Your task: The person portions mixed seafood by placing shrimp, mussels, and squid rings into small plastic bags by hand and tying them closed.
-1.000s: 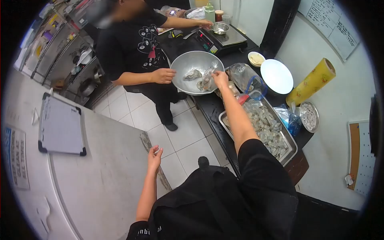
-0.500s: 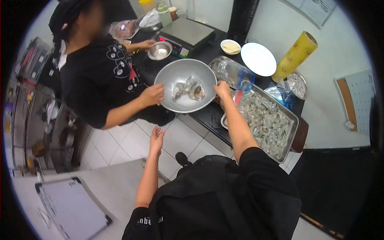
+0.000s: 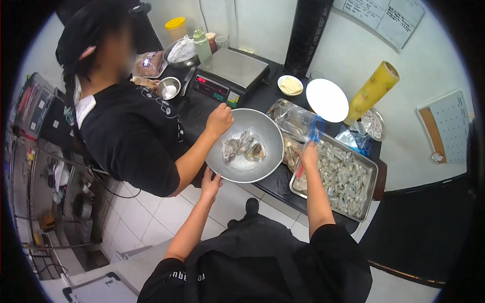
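Observation:
A wide metal bowl (image 3: pixel 273 151) holds a small pile of raw, greyish seafood, perhaps shrimp (image 3: pixel 242 145). At its near left rim, my left hand (image 3: pixel 211 186) grips the edge, its fingers partly hidden. A co-worker's hand (image 3: pixel 220 120) is on the upper left rim of the same bowl. My right hand (image 3: pixel 309 155) is closed at the edge of a clear zip bag (image 3: pixel 295 121) with a blue and a red strip. This bag lies against the left end of a metal tray (image 3: pixel 373 189) filled with peeled shrimp (image 3: pixel 343 177).
A co-worker (image 3: pixel 126 131) stands at the left, beside the black table (image 3: pixel 194 111). Behind the bowl are a digital scale (image 3: pixel 233 68), a small metal bowl (image 3: pixel 168 88), and a dish of yellowish food (image 3: pixel 290 85). A white plate (image 3: pixel 327 100) and a yellow film roll (image 3: pixel 374 93) stand right.
My right hand has left the bowl's rim and moved to the zip bag. My left hand has come up to the bowl, which sits lower in view. The co-worker's other hand moved the small bowl left.

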Tool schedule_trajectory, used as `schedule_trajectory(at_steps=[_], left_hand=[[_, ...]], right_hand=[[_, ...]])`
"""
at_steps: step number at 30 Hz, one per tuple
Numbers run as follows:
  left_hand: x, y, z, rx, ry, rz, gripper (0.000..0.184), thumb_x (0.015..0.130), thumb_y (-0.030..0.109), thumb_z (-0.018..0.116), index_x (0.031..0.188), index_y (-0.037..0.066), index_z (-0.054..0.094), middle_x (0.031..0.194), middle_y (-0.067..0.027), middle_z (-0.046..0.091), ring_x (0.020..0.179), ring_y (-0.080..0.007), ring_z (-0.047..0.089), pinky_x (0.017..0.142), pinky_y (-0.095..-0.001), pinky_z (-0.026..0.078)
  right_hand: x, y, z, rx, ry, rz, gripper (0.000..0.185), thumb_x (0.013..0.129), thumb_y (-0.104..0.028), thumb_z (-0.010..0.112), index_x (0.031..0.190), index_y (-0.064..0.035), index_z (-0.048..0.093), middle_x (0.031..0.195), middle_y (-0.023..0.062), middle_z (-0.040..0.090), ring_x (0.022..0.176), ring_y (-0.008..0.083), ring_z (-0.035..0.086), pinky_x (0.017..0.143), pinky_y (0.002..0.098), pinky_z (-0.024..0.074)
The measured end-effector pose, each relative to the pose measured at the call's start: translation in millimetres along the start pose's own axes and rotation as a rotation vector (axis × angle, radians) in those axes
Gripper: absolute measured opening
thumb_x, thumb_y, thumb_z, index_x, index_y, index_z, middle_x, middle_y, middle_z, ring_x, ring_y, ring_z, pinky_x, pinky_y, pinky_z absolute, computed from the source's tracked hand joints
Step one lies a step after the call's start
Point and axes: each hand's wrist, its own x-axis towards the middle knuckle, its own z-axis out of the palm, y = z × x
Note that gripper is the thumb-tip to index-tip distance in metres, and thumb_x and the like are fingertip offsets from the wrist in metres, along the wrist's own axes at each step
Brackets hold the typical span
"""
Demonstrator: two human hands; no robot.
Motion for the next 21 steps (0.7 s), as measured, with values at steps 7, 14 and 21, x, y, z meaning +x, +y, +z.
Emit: schedule_trajectory(at_steps=[7, 14, 21], left_hand=[[13, 4, -6, 0.027, -0.018, 0.010, 0.061, 0.095, 0.010, 0.047, 0.147, 0.018, 0.017, 0.131, -0.0088, 0.050, 0.100, -0.0206, 0.059, 0.077, -0.0318, 0.051], [13, 2, -3, 0.054, -0.074, -0.001, 0.063, 0.096, 0.013, 0.047, 0.148, 0.019, 0.012, 0.132, -0.0124, 0.047, 0.100, -0.0221, 0.060, 0.075, -0.0318, 0.050], [16, -97, -39, -0.049, -0.011, -0.366, 0.043, 0.091, 0.047, 0.049, 0.111, 0.009, 0.047, 0.101, -0.0065, 0.049, 0.080, -0.0222, 0.054, 0.078, -0.0391, 0.046]], right_hand=[[9, -12, -52, -0.229, -0.185, -0.166, 0.052, 0.075, -0.030, 0.072, 0.114, 0.0000, 0.056, 0.103, 0.0212, 0.063, 0.097, 0.0374, 0.060, 0.084, 0.0453, 0.0486], [12, -61, -93, -0.059, 0.059, -0.334, 0.038, 0.084, -0.025, 0.062, 0.119, -0.0106, 0.057, 0.125, 0.0148, 0.054, 0.118, 0.0323, 0.050, 0.097, 0.0618, 0.0338], [-135, 35, -122, 0.100, -0.190, 0.002, 0.042, 0.084, -0.020, 0.062, 0.123, -0.0088, 0.055, 0.132, 0.0170, 0.049, 0.126, 0.0338, 0.043, 0.101, 0.0595, 0.0312]])
